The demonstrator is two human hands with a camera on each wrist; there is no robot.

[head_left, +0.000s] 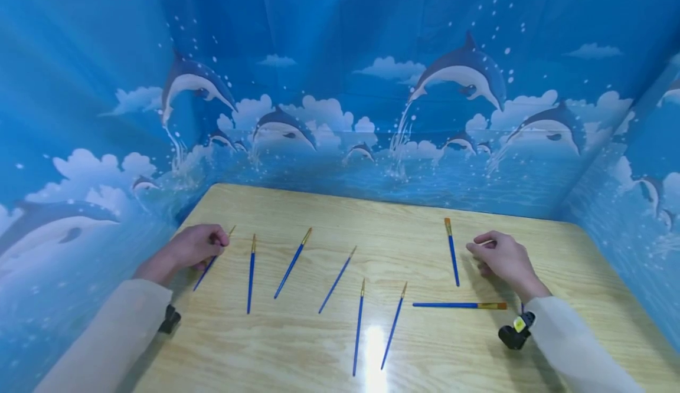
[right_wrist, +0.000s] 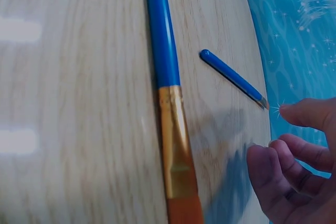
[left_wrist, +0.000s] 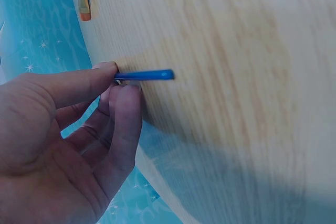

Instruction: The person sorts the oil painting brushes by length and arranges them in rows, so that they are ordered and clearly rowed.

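At the left end of a row of blue-handled paintbrushes, my left hand point(head_left: 198, 245) pinches a slim paintbrush point(head_left: 208, 270) between thumb and fingers. Its blue handle point(left_wrist: 149, 75) sticks out past the fingertips in the left wrist view, and the hand covers its middle. My right hand point(head_left: 502, 261) is over the right side of the table, fingers loosely bent and thumb apart, holding nothing. Nearest to it are a flat paintbrush point(head_left: 453, 257) with orange bristles pointing away and another flat paintbrush point(head_left: 451, 305) lying crosswise, its gold ferrule point(right_wrist: 176, 140) large in the right wrist view.
Between the hands, spaced paintbrushes point(head_left: 251, 275), point(head_left: 292, 264), point(head_left: 337, 281) lie on the wooden table point(head_left: 404, 228), with a pair of pointed paintbrushes point(head_left: 359, 328), point(head_left: 394, 325) closer to me. A blue dolphin-print sheet point(head_left: 329, 86) surrounds the table's back and sides.
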